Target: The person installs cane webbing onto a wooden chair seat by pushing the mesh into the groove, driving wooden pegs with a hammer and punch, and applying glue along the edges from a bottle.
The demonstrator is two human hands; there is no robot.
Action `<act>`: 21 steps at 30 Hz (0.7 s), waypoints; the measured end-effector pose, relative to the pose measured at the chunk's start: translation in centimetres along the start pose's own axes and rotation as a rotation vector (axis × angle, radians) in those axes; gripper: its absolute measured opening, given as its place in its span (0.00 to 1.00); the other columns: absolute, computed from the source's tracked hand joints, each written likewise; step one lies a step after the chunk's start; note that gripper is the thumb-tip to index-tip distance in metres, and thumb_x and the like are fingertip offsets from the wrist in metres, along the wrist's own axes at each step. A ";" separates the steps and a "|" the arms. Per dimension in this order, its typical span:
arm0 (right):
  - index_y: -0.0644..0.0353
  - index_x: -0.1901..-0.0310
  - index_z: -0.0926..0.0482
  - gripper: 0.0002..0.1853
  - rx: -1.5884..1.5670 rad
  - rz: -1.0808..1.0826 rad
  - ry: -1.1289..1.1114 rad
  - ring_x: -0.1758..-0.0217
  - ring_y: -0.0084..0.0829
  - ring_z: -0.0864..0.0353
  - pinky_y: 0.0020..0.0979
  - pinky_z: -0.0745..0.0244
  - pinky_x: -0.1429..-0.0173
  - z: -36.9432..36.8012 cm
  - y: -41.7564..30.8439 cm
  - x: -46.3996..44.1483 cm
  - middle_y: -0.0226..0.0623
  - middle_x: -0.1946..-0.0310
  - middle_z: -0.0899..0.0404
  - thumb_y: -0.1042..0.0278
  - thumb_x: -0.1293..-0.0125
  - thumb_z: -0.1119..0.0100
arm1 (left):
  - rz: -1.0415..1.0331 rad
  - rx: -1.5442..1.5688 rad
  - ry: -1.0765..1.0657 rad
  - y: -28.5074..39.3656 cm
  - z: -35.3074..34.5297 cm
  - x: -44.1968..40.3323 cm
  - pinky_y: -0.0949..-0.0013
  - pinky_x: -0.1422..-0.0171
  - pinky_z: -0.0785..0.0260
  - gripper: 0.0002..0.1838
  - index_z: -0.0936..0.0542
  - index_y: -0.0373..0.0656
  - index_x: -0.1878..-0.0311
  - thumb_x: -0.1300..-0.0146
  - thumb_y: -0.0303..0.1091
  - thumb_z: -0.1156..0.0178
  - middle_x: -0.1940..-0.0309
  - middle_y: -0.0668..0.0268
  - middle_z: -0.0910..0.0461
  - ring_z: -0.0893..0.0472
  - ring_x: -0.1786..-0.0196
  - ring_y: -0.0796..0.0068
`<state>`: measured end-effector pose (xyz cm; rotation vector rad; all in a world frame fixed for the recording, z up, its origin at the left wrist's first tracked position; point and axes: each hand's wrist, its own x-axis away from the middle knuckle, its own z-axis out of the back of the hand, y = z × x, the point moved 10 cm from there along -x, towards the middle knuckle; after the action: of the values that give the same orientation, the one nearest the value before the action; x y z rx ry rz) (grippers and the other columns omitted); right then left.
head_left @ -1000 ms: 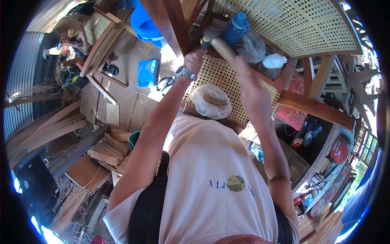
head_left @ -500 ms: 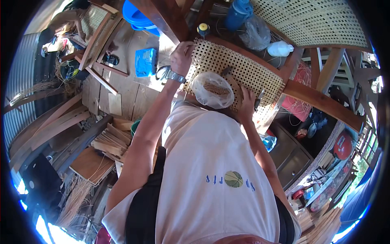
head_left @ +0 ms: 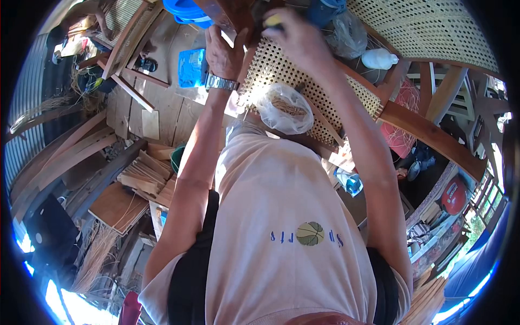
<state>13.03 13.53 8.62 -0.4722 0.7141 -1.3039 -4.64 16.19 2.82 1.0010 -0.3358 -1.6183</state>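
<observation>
Stretched up at the left, my left hand, with a watch on the wrist, grips a dark wooden post of a cane-seated frame, thumb and fingers on either side. My right hand reaches across the frame's far edge, blurred. Its fingers close around a small yellow-topped object, mostly hidden. Below lies the woven cane panel, with the right forearm over it. On its near edge rests a clear plastic bag of tan strands. A wooden strip lies beside the bag.
Beyond the frame stand a blue jug, a crumpled plastic bag and a white bottle. A blue package lies on the floor at left. Another person's arm shows by a second cane frame. Wood pieces are stacked at lower left.
My right hand has left the panel by the bag and moved up to the yellow-topped object. My left hand has shifted from the panel's corner to the post.
</observation>
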 end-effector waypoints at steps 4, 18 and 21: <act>0.55 0.47 0.21 0.18 -0.271 -0.031 0.281 0.67 0.28 0.14 0.29 0.19 0.68 2.9 4.1 1.8 0.38 0.59 0.14 0.56 0.34 0.32 | 0.002 -0.006 -0.021 0.3 0.2 -0.3 0.50 0.56 0.30 0.29 0.30 0.34 0.52 0.45 0.42 0.26 0.60 0.46 0.26 0.24 0.57 0.41; 0.65 0.49 0.27 0.19 0.177 0.045 0.583 0.72 0.36 0.22 0.37 0.25 0.66 12.4 -0.6 -0.1 0.43 0.70 0.22 0.64 0.33 0.31 | -0.018 -0.036 0.031 0.6 0.5 0.4 0.52 0.56 0.30 0.28 0.29 0.36 0.52 0.46 0.41 0.25 0.59 0.50 0.26 0.24 0.59 0.47; 0.63 0.48 0.27 0.18 0.418 0.329 0.570 0.69 0.39 0.19 0.36 0.24 0.67 9.7 -3.9 1.1 0.43 0.68 0.21 0.63 0.31 0.33 | 0.143 0.138 0.175 -1.4 1.0 3.3 0.59 0.62 0.32 0.25 0.27 0.40 0.51 0.45 0.37 0.24 0.60 0.56 0.24 0.26 0.66 0.57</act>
<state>17.30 10.86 17.83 0.3618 0.9100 -1.2326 -6.28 13.39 1.05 1.1880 -0.3948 -1.3833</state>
